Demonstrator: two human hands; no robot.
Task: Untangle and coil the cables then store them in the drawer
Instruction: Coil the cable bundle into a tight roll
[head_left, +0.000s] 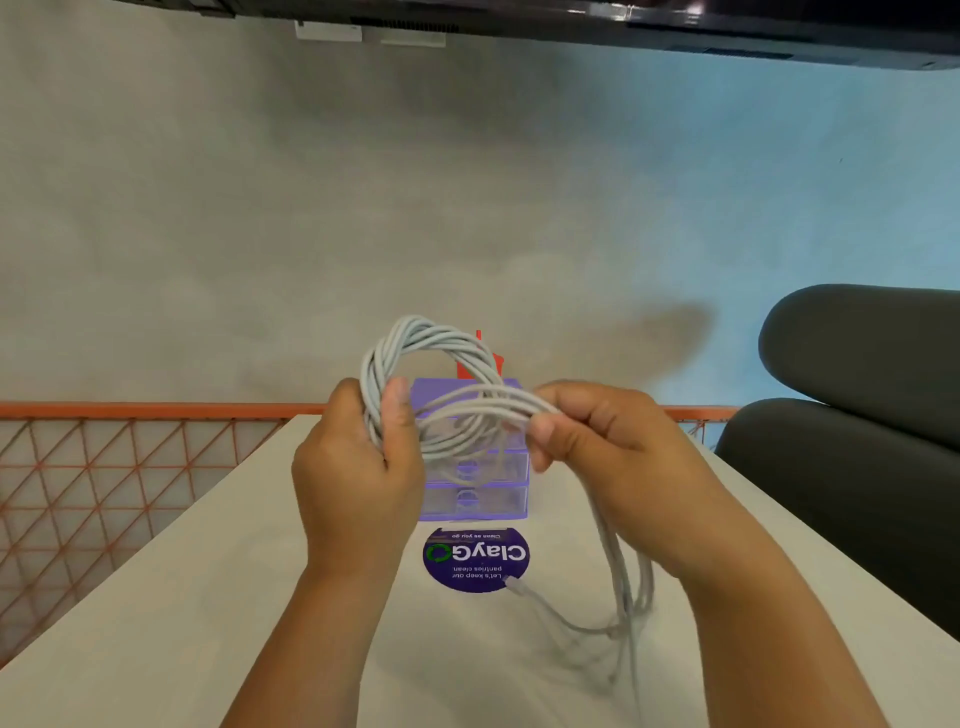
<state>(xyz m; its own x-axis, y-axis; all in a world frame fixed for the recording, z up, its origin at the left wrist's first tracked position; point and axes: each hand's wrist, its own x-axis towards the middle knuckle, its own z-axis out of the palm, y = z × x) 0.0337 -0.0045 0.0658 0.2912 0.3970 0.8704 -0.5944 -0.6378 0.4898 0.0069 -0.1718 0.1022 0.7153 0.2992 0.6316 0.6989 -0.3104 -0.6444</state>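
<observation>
Round purple sticker (475, 558) on table, upside down: "ClayGo", "Clean as you go"

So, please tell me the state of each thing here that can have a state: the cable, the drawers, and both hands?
grey cable: partly coiled, held above the table, loose end hanging down to the tabletop
cable plug: free, lying at the sticker's edge
purple drawer unit: upright, visible drawers closed
left hand: closed around the coil
right hand: pinching several strands
</observation>
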